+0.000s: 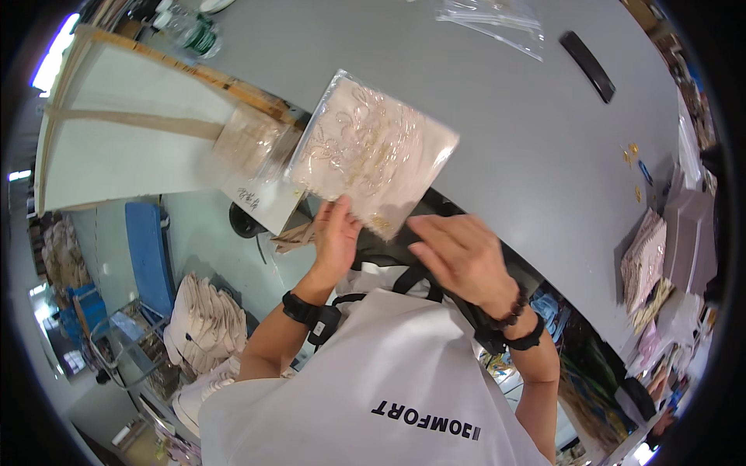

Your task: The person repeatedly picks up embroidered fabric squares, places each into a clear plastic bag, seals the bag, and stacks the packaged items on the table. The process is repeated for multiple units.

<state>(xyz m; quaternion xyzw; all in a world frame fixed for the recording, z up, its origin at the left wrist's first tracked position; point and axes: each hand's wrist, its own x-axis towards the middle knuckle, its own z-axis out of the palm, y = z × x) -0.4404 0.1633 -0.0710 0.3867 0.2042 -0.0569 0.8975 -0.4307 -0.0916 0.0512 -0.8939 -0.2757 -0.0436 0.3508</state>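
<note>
"Over the near edge of a gray table (513,132), a flat clear-plastic packet of pale pink cloth (373,151) tilts one corner toward the wearer. How does it look up close?"

"Roughly square, folded smooth, with scrolling, lace-like ornament across the front and gold-toned glints through the middle and at the near corner. Light glares off the film, and the far-left edge of the sleeve stands clear of the cloth."

"And the fingers?"

"The left hand (336,242) has its fingers clamped on the packet's near-left edge, so nearly all of the packet extends beyond the fingertips, far and to the right. The right hand (465,256) is just right of the near corner, thumb apart from the fingers; whether a fingertip touches the plastic, I cannot tell."

"What surrounds it?"

"A second plastic-wrapped packet (250,146) to the left, clear bottles (194,35) at far left, a slim black bar-shaped object (588,67) at far right, and a stack of pink cloth pieces (643,260) along the table's right side."
</note>
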